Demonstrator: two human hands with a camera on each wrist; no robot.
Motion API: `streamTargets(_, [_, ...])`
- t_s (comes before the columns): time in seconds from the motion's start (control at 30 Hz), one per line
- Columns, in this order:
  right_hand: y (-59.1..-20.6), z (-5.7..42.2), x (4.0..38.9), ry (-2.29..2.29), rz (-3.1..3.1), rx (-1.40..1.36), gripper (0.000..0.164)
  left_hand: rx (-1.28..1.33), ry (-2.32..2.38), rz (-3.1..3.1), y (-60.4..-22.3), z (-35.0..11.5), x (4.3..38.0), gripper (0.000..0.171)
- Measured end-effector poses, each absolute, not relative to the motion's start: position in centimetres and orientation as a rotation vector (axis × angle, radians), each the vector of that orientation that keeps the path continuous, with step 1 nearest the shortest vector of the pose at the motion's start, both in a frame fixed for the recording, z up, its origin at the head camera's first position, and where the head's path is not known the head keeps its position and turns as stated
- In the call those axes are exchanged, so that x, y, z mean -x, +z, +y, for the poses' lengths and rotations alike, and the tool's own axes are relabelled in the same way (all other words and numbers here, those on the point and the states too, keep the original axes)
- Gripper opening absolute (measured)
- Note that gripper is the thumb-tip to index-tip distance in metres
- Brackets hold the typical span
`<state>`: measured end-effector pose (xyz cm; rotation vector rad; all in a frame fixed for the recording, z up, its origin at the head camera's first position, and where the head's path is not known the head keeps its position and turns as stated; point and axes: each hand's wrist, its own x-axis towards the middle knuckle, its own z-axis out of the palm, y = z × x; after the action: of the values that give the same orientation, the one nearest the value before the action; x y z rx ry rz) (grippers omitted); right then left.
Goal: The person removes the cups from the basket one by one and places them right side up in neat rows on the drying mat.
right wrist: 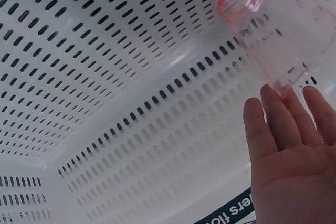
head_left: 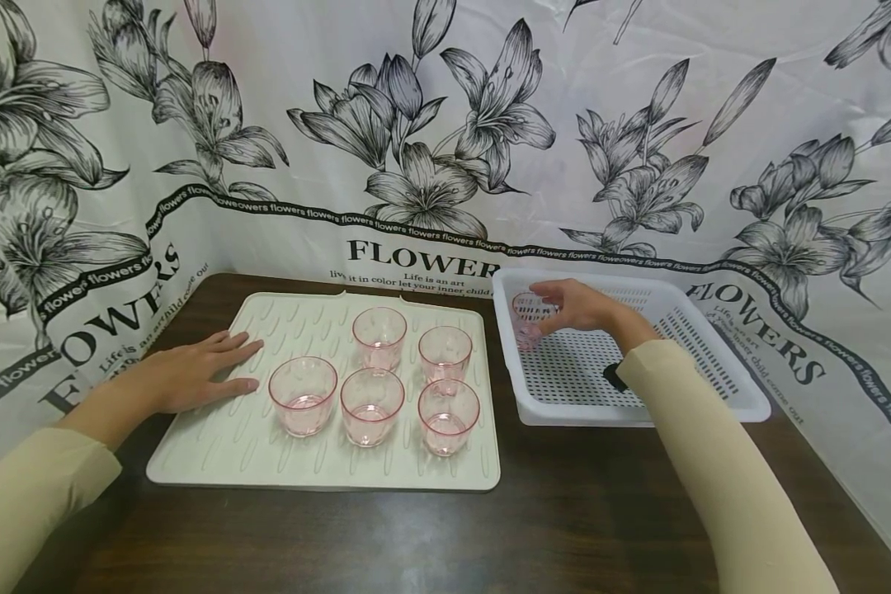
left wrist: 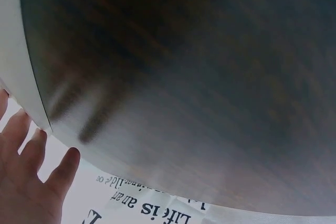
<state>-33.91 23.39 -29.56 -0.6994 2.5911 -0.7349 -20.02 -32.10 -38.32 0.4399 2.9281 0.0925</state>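
My left hand [head_left: 186,375] lies flat on the left edge of the pale ribbed drying mat [head_left: 215,450], fingers straight and spread. My right hand [head_left: 582,305] reaches into the white perforated basket [head_left: 579,417] at its left end. There, a clear pink-tinted glass [head_left: 525,334] with a pink rim sits by the basket wall. In the right wrist view my fingertips come right at this glass [right wrist: 289,35], with the fingers nearly straight and not curled round it. Several matching glasses, among them a front left one [head_left: 303,398], stand upright on the mat.
The mat and basket stand side by side on a dark wooden table [head_left: 416,536], a narrow strip of wood between them. A white cloth [head_left: 445,148] printed with flowers and lettering hangs behind. A small black object [head_left: 615,377] shows beside my right wrist.
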Motion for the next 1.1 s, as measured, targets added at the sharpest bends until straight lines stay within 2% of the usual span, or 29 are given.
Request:
streamTargets(0.63, [-30.4,23.8,34.2,-0.772,2.636,0.651,0.078,-0.446,0.083,2.934,-38.4,-32.0,19.9,0.082])
streamTargets(1.1, [-27.7,24.0,33.6,-0.796,2.726,0.693,0.079,-0.455,0.091,2.938,-38.4,-32.1,19.9,0.082])
